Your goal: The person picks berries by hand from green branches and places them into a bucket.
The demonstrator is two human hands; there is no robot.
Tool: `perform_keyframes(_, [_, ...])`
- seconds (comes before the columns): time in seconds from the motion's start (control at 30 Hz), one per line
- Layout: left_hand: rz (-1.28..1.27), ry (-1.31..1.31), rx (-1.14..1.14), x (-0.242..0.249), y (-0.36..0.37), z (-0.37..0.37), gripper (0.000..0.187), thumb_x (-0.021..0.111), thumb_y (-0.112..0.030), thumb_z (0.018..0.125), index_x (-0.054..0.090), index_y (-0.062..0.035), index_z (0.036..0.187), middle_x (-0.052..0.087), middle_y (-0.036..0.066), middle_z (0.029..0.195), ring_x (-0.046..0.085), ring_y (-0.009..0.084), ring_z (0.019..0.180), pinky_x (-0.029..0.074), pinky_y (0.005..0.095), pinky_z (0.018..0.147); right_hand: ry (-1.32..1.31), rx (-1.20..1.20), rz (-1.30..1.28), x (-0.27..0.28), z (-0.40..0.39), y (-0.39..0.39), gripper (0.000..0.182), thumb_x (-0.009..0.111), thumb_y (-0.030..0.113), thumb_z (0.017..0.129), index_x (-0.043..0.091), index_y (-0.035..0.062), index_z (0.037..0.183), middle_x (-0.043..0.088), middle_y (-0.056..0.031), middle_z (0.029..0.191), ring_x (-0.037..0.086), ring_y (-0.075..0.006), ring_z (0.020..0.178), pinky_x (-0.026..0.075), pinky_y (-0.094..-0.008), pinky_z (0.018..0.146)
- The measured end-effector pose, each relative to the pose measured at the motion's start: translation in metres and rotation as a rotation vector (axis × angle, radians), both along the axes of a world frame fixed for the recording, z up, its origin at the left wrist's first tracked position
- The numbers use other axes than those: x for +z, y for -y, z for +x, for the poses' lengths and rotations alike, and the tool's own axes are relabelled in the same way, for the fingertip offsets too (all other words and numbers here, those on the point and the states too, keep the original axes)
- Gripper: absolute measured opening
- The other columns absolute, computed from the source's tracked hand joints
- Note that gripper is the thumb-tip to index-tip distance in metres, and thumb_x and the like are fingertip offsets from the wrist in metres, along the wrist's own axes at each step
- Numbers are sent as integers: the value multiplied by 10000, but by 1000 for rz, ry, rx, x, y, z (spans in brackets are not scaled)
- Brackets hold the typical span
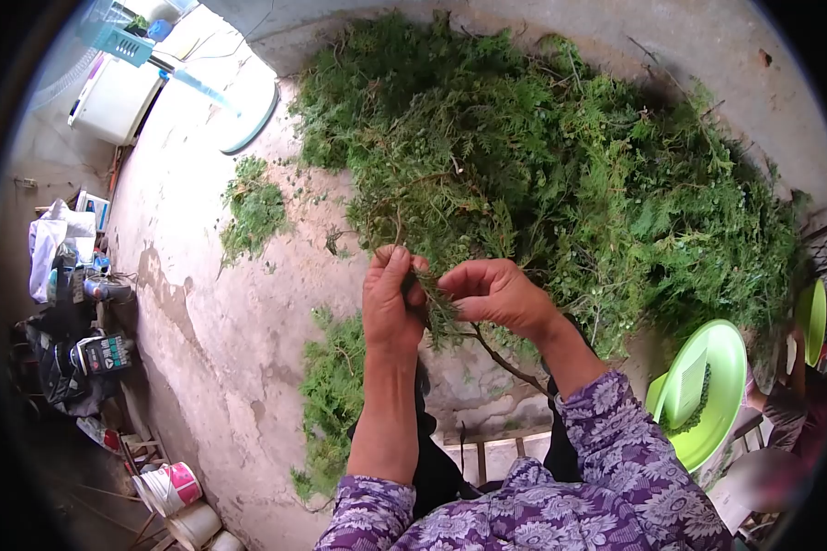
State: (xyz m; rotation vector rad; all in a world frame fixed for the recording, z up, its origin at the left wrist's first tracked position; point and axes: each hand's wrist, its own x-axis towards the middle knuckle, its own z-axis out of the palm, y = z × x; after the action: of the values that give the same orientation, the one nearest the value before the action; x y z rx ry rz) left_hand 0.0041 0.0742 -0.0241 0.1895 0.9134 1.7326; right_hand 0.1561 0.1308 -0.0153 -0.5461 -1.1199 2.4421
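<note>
My left hand [393,298] is closed around the thin upper end of an evergreen branch [444,312], with its bare tip showing above the thumb. Close on the right, my right hand [505,298] has thumb and forefinger at the scaly green foliage, pinching at it; exactly what lies between the fingertips is too small to make out. The branch's dark woody stem [510,365] slants down toward my lap. Beyond both hands spreads a large heap of cut evergreen branches [524,156].
A lime-green basin [730,367] with small green pieces inside stands at my right, and another person [790,413] sits beyond it. Smaller foliage piles [333,404] lie at left. A fan base [253,119], cluttered bags [64,340] and buckets [170,487] line the left side.
</note>
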Motion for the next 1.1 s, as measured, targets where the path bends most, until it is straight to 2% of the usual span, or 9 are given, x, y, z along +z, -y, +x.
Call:
perform_keyframes(0.1, [-63,-116,51,1,-1,1,53,548,-111,844,496,-111,832,575,46,715,444,82,472,356,178,408,-6,-3,16,-8,-6,8,282,635,-5,738,579,7,1015,604,2,914,547,-57,803,460,-210,726])
perform_keyframes(0.37, [-77,-149,110,6,-1,0,82,534,-107,853,475,-73,807,570,63,706,495,130,500,420,223,439,38,-138,136,-16,-11,3,254,580,-20,768,576,8,1020,596,25,917,523,-39,808,429,-197,737])
perform_keyframes(0.43, [-87,-146,103,7,-1,-1,87,533,-108,854,472,-69,804,566,64,700,499,132,500,425,226,439,68,-128,263,-16,-9,1,247,572,-22,777,575,7,1023,595,14,936,526,-42,822,428,-202,747])
perform_keyframes(0.53, [-92,-144,83,7,0,-2,95,531,-107,853,466,-63,800,559,66,691,497,136,491,422,227,431,46,-110,173,-12,-12,4,262,579,-21,778,571,10,1038,603,6,921,528,-47,826,425,-204,748])
perform_keyframes(0.67, [-131,-159,63,5,2,-3,97,532,-111,852,463,-68,800,554,61,688,484,128,483,409,224,422,28,-87,252,-17,-14,6,267,640,16,752,578,23,1012,603,14,928,532,-42,831,434,-199,727])
perform_keyframes(0.73, [-132,-165,65,6,3,-4,98,534,-115,851,462,-70,803,554,58,690,476,123,477,402,221,419,112,-82,172,-14,-10,6,141,589,-34,761,553,17,887,588,25,783,520,-29,739,422,-190,659])
perform_keyframes(0.93, [-193,-217,28,7,4,-7,103,543,-140,849,457,-90,820,558,43,693,427,80,447,351,190,394,166,-48,257,-12,-12,9,109,602,-10,735,531,26,810,510,60,686,455,-13,638,391,-185,576])
perform_keyframes(1.07, [-183,-236,21,3,4,-9,101,544,-149,849,462,-101,818,554,35,678,403,60,432,327,180,385,192,-37,235,-14,-13,9,151,619,-16,715,543,32,836,500,65,739,457,-17,679,396,-178,604])
perform_keyframes(1.1, [-187,-252,16,3,4,-9,100,546,-151,848,464,-104,814,554,34,674,395,57,425,318,178,382,231,-20,338,-16,-14,10,144,617,-2,716,545,29,837,510,57,744,456,-19,676,392,-179,599])
